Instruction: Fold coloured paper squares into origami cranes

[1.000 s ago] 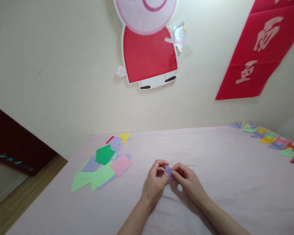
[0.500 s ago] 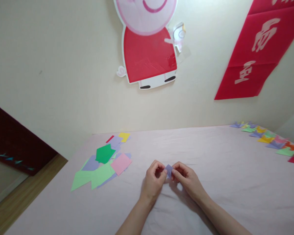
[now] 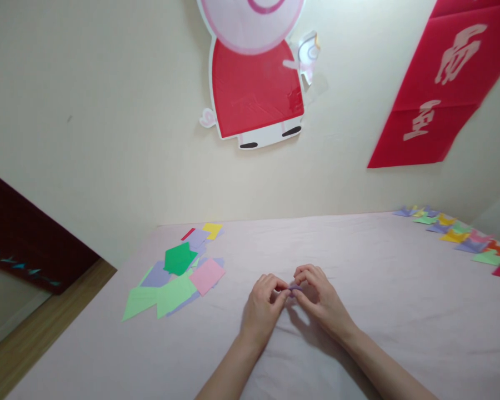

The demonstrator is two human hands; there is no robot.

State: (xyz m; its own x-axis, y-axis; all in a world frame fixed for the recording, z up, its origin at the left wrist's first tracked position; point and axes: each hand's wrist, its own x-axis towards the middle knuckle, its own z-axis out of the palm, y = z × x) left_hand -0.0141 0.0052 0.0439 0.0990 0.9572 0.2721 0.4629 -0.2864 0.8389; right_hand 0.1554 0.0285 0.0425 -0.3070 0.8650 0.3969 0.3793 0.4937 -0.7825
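Observation:
My left hand (image 3: 264,305) pinches a small folded piece of purple paper (image 3: 295,288) between thumb and fingertips, just above the bed-like covered surface. The paper is seen nearly edge-on, so its folded shape is hard to make out. On its other side is my right hand (image 3: 320,300), its thumb against the paper's right part. The index finger of that hand is raised, with a gap between it and the thumb.
Loose coloured paper sheets, among them a pink sheet (image 3: 207,276) and a dark green sheet (image 3: 179,259), lie left on the pale pink cloth (image 3: 87,350). Small folded paper pieces (image 3: 454,236) line the far right edge. Behind rises a wall with a cartoon cutout (image 3: 256,89) and red banner (image 3: 425,111).
The purple paper has tipped from showing a diamond-shaped face to nearly edge-on. My right index finger has lifted away from the thumb. The camera view has shifted slightly.

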